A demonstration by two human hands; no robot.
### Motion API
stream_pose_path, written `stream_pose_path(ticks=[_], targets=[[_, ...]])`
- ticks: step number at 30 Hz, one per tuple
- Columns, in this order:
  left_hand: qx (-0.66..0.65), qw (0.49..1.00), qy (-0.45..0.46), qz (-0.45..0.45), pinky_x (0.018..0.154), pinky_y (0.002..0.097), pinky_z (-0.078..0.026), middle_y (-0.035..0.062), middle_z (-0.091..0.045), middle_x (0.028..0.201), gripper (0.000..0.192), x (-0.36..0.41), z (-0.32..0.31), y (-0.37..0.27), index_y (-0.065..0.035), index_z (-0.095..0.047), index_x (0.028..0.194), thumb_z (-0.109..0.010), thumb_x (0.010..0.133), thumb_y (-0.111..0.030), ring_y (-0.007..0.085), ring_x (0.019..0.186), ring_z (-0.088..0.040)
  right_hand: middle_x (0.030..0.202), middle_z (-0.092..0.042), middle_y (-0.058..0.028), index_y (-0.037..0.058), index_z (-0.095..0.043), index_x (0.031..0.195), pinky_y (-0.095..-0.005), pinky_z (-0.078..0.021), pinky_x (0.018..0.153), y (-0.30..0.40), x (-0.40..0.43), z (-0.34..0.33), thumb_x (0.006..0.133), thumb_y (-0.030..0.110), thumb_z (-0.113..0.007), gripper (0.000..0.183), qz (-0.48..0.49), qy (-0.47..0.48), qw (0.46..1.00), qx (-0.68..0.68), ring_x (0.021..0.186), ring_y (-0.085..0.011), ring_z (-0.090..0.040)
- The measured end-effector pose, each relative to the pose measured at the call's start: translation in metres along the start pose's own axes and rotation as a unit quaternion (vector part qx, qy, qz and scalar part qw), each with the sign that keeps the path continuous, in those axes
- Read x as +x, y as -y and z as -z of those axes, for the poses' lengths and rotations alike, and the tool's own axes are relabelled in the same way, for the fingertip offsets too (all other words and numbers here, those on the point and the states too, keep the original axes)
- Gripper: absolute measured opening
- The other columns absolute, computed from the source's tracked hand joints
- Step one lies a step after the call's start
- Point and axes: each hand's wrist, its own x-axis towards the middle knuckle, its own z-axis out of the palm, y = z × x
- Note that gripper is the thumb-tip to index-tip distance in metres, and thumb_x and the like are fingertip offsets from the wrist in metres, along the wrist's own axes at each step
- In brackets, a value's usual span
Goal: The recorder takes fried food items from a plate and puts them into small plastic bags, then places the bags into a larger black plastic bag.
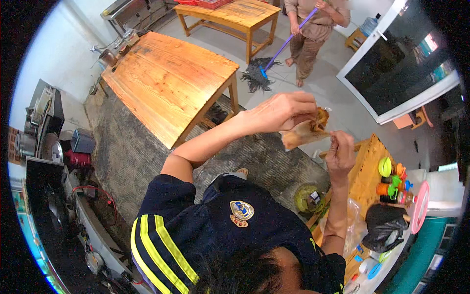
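In front of me, above the floor, a small clear plastic bag (302,135) hangs tilted with brownish-orange food inside; exactly what food cannot be made out. My left hand (290,109) is bent over the bag's upper edge with its fingers closed on it, and the fingertips are partly hidden. At the bag's right end, my right hand (340,152) pinches the plastic between thumb and fingers. A darker brown piece (321,118) shows between the two hands.
A wooden table (176,77) stands at left; another wooden table (367,172) at right bears bottles and a black plastic bag (385,226). Ahead, a person (312,33) holds a mop (259,73). A green round container (309,198) sits low near my right arm.
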Motion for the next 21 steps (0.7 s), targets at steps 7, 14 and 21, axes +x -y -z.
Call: stream_pose_path(ticks=[7, 14, 21], targets=[[0.036, 0.998, -0.014, 0.048, 0.07, 0.0352, -0.044, 0.0125, -0.054, 0.083, 0.009, 0.005, 0.061, 0.074, 0.0012, -0.054, 0.084, -0.057, 0.077, -0.003, 0.0312, 0.082, -0.055, 0.086, -0.054, -0.0128, 0.0018, -0.053, 0.093, -0.036, -0.046, 0.069, -0.034, 0.089, -0.083, 0.075, -0.006, -0.055, 0.019, 0.032, 0.084, 0.991, 0.103, 0.079, -0.0304, -0.055], [0.097, 0.988, -0.073, 0.092, 0.069, 0.0344, -0.044, 0.0117, -0.056, 0.083, 0.009, 0.025, 0.09, 0.119, 0.0003, -0.055, 0.083, -0.058, 0.076, -0.003, 0.0301, 0.08, -0.056, 0.084, -0.054, -0.0132, 0.0022, -0.053, 0.091, -0.0372, -0.0456, 0.069, -0.071, 0.145, -0.143, 0.076, -0.003, -0.055, 0.016, 0.075, 0.074, 0.972, 0.209, 0.08, -0.0309, -0.055], [0.167, 0.97, -0.097, 0.149, 0.068, 0.0341, -0.044, 0.0127, -0.056, 0.082, 0.008, 0.037, 0.12, 0.153, -0.0001, -0.056, 0.085, -0.057, 0.077, -0.003, 0.0305, 0.08, -0.055, 0.083, -0.055, -0.0127, 0.0017, -0.055, 0.088, -0.0368, -0.0461, 0.069, -0.096, 0.213, -0.204, 0.077, -0.001, -0.056, 0.012, 0.126, 0.096, 0.944, 0.29, 0.079, -0.0293, -0.056]])
